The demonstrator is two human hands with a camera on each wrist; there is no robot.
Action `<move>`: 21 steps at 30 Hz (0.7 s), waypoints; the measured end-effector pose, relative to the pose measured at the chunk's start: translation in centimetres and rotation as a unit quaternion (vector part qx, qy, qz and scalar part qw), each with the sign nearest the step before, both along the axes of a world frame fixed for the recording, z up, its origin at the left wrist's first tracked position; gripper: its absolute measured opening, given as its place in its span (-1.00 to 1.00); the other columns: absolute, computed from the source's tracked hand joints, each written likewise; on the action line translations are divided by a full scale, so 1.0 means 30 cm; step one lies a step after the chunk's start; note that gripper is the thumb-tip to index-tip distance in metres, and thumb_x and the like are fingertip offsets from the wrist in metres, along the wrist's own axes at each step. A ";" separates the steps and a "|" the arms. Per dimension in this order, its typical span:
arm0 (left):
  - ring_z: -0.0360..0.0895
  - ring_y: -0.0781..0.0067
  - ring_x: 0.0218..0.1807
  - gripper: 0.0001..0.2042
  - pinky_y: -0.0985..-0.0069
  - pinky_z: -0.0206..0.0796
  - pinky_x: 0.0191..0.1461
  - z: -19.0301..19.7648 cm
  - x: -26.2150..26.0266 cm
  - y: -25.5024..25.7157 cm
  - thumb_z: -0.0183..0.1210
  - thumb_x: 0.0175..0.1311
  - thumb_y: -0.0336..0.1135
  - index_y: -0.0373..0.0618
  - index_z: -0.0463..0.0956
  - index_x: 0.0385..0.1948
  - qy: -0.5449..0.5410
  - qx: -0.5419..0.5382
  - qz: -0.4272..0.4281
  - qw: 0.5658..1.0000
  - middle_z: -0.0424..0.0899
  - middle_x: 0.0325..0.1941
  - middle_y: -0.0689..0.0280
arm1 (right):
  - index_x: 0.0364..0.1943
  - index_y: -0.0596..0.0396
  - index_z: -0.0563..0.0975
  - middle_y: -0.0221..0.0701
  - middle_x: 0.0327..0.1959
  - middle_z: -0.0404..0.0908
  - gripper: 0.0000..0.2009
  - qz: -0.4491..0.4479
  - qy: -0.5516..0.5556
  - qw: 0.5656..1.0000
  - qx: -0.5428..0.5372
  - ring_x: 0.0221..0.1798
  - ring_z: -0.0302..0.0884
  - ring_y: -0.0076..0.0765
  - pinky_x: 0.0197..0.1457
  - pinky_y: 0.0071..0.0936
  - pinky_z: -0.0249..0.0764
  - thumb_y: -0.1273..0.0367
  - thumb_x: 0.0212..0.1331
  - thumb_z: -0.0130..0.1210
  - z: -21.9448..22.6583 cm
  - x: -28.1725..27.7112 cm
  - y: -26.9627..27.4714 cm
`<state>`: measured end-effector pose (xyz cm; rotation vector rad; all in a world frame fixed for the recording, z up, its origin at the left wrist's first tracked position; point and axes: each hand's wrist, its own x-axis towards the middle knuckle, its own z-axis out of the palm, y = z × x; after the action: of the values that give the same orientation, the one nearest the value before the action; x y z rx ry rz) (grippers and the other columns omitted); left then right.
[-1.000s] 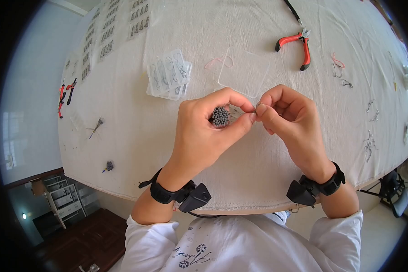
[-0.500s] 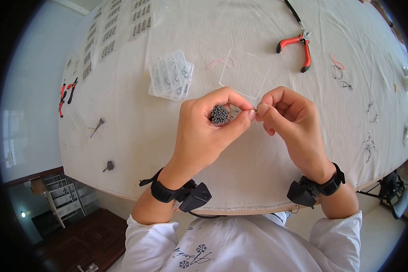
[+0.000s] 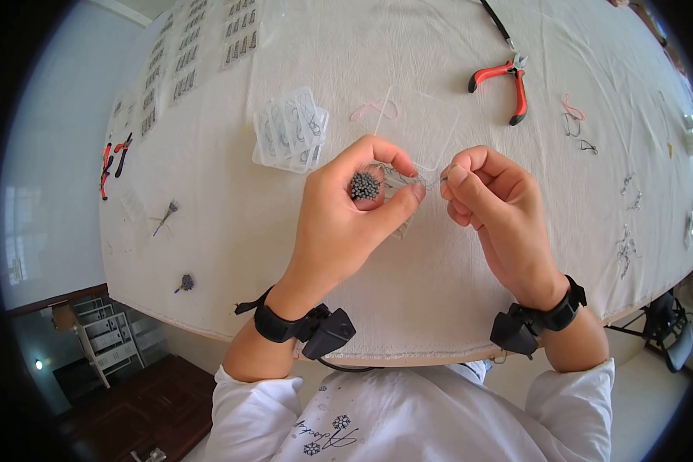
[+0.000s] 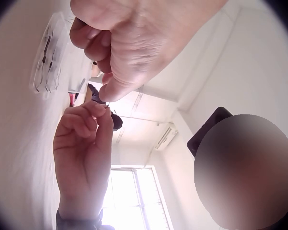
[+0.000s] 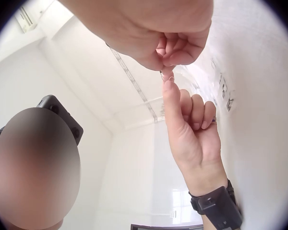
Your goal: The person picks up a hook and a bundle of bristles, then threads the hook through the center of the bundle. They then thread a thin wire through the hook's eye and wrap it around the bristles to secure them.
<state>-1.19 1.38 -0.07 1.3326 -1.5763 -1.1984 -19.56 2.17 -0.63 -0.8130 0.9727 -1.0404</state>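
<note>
In the head view my left hand [image 3: 335, 212] holds a bundle of thin stalks with round grey ends [image 3: 364, 185] inside its curled fingers. Its thumb and index finger reach right, with a thin curved wire [image 5: 171, 78] at their tips in the right wrist view. Facing it, my right hand [image 3: 497, 204] pinches a small thin dark piece [image 3: 443, 179] between thumb and index finger. A narrow gap separates the two hands' fingertips. Behind the left thumb, part of a clear compartmented case [image 3: 400, 229] shows, mostly hidden by the hand.
Stacked clear cases with thin dark hooked wires [image 3: 289, 131] lie beyond the left hand. Red-handled pliers [image 3: 522, 92] rest at the far right. Small wire pieces [image 3: 625, 250] and a pink cord [image 3: 572, 108] are on the right. A small grey bundle [image 3: 167, 215] lies left.
The fingertips, which met before, have come apart. My right hand has shifted slightly right with the thin piece, and my left index finger and thumb have spread, moving slightly left.
</note>
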 end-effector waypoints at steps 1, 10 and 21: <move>0.12 0.87 -0.56 -0.85 0.79 0.03 -0.47 0.012 -0.003 0.000 0.27 0.12 -0.45 -0.19 0.54 -0.28 0.002 0.008 -0.005 1.000 0.38 -0.61 0.58 | -0.32 0.15 0.52 -0.47 -0.42 0.57 -0.90 -0.001 -0.004 1.000 0.002 -0.41 0.37 -0.70 -0.32 -0.69 0.30 0.40 0.23 0.09 0.001 0.001 0.000; 0.21 0.83 -0.54 -0.92 0.76 0.06 -0.47 0.020 -0.003 0.007 0.27 0.13 -0.41 -0.22 0.65 -0.41 -0.033 0.063 -0.093 0.993 0.52 -0.56 0.50 | -0.31 0.06 0.47 -0.56 -0.39 0.46 -0.92 -0.024 0.019 1.000 -0.007 -0.39 0.28 -0.72 -0.27 -0.70 0.23 0.38 0.29 0.07 0.001 0.004 0.004; 0.09 0.86 -0.56 -0.94 0.79 -0.04 -0.45 0.001 -0.026 0.009 0.30 0.12 -0.45 -0.18 0.64 -0.39 0.014 -0.013 0.030 0.999 0.34 -0.62 0.61 | -0.33 0.09 0.49 -0.62 -0.43 0.48 -0.89 -0.042 -0.043 0.998 0.017 -0.39 0.30 -0.79 -0.33 -0.75 0.21 0.37 0.27 0.12 -0.023 0.053 0.040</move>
<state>-1.97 1.66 -0.02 1.3303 -1.5174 -1.1513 -17.98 3.36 -1.33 -0.6990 0.9545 -1.1200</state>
